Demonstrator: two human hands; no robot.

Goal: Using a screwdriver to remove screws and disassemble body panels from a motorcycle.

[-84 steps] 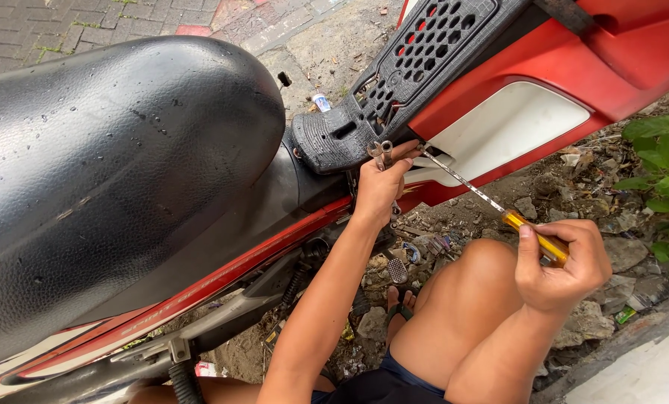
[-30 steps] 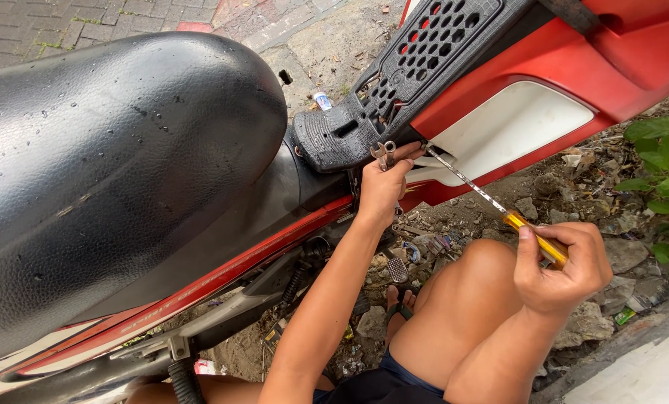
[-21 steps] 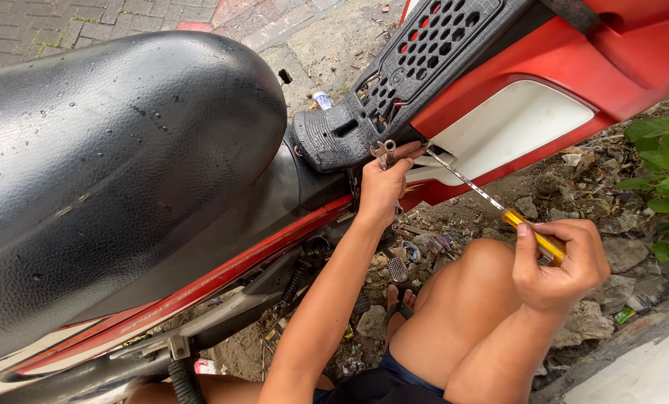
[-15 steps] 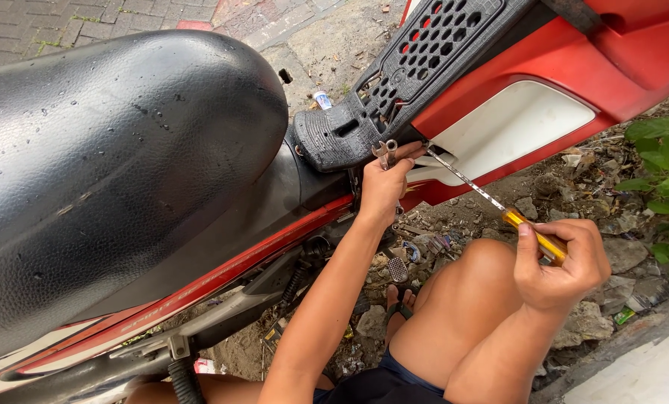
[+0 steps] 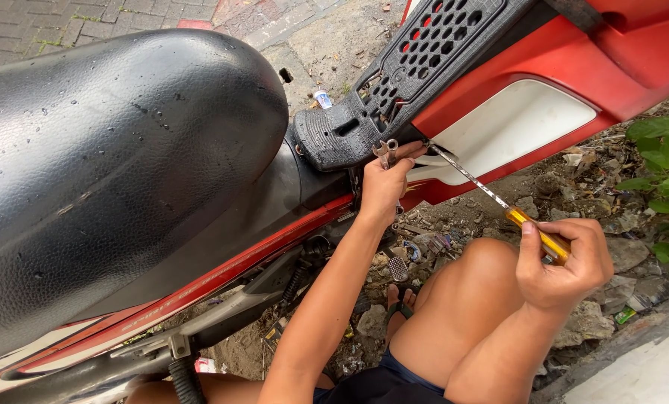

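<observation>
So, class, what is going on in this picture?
A person crouches beside a red motorbike with a black seat. The right hand grips the yellow handle of a long screwdriver, whose tip reaches the seam under the black rear rack, by the white panel. The left hand holds a small spanner against the rack's lower edge. Stones and litter cover the ground below.

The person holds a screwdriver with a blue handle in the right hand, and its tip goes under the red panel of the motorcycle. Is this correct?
Not quite. The head view shows the screwdriver handle is yellow, not blue. The rest holds: the right hand grips it, and its tip goes under the red panel of the motorcycle.
</observation>
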